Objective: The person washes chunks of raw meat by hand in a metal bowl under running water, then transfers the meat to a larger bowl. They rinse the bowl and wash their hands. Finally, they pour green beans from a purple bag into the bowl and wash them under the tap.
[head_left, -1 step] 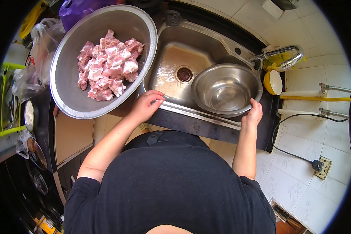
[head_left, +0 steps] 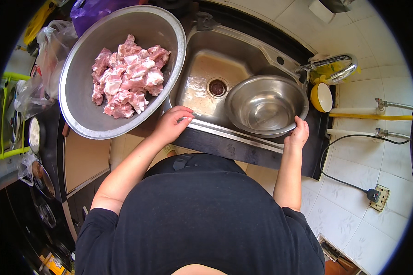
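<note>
My right hand (head_left: 298, 132) grips the near right rim of a stainless steel basin (head_left: 248, 110), which sits at the right side of the sink (head_left: 243, 50). The basin's inside is shiny and holds no food. My left hand (head_left: 172, 124) is at the sink's front left edge, holding nothing, with its fingers loosely bent and the thumb apart. Left of it stands a large grey metal bowl (head_left: 80, 82), its rim close to my wrist. Chunks of raw meat on the bone (head_left: 131, 75) lie heaped inside that bowl.
A chrome faucet (head_left: 335, 62) rises at the sink's right end, beside a yellow bowl (head_left: 323, 97). The drain (head_left: 217, 87) shows in the wet sink floor. Plastic bags (head_left: 53, 50) and a green rack (head_left: 4, 119) crowd the left. A black cord (head_left: 342, 181) hangs along the tiled wall.
</note>
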Motion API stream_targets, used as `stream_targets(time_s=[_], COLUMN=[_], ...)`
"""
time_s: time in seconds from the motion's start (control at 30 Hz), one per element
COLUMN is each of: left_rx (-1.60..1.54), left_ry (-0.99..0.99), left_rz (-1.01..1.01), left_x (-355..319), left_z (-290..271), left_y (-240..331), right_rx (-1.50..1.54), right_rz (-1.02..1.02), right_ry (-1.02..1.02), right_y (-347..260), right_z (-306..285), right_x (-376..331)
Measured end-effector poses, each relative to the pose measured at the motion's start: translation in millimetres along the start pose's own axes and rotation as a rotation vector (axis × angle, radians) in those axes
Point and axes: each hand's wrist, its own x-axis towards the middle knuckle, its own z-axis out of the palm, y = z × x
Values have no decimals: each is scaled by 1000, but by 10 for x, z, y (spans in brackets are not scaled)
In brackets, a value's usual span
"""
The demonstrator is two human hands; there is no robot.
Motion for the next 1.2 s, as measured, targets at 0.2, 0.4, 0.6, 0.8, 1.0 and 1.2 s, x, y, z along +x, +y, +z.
stream_targets(time_s=[0.2, 0.4, 0.6, 0.8, 1.0, 1.2], left_rx=[29, 33, 23, 13, 15, 16], left_ry=[16, 27, 36, 16, 6, 19], left_rz=[12, 11, 22, -4, -20, -20], left_x=[-53, -80, -79, -76, -88, -91], left_z=[-20, -24, -15, -21, -26, -25], left_y=[-3, 10, -12, 16, 29, 27], right_rx=[0, -17, -29, -7, 8, 28], right_rz=[20, 29, 34, 53, 73, 82], right_ry=[4, 1, 0, -5, 37, 23], right_y=[4, -9, 51, 61, 70, 131], right_z=[71, 102, 57, 46, 68, 43], right_x=[-2, -3, 43, 26, 9, 60])
